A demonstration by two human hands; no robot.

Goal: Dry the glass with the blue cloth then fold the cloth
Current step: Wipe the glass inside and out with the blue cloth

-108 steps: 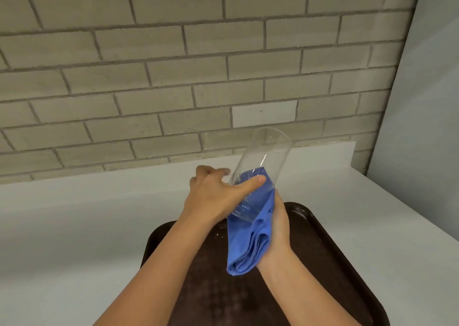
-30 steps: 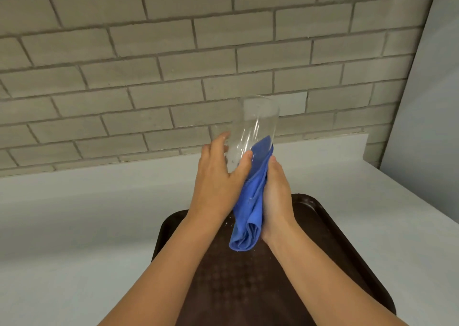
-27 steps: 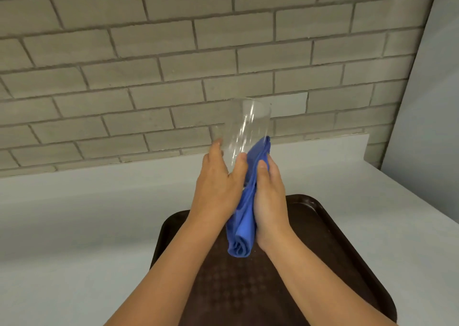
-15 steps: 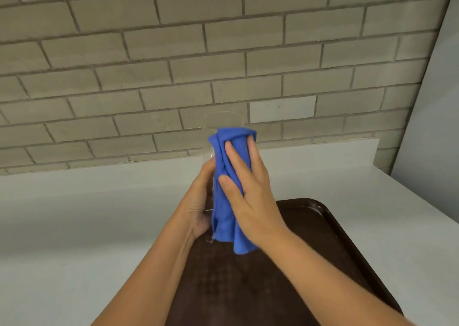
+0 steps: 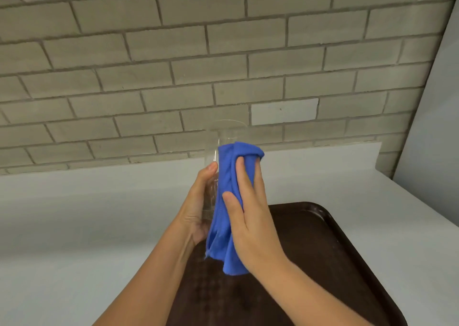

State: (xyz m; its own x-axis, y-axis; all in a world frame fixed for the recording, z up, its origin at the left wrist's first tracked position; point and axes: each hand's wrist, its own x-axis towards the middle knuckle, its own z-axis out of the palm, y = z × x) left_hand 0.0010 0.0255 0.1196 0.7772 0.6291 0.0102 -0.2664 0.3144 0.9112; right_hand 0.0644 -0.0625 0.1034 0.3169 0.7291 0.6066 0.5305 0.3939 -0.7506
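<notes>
I hold a clear drinking glass (image 5: pixel 215 139) upright in the air above the tray. My left hand (image 5: pixel 197 206) grips its lower part from the left side. A blue cloth (image 5: pixel 227 174) is draped down the near side of the glass, bunched at the top and hanging below the base. My right hand (image 5: pixel 250 216) lies flat on the cloth, fingers pointing up, pressing it against the glass. Only the rim and the left wall of the glass show; the rest is behind the cloth.
A dark brown tray (image 5: pixel 330 251) lies on the white counter (image 5: pixel 74 214) below my hands. A pale brick wall (image 5: pixel 173 65) stands behind, and a plain wall (image 5: pixel 434 127) closes the right side.
The glass went from tilted to upright. My right hand came round from the far side to the near side, pressing the cloth flat on the glass, and has since slid slightly up it.
</notes>
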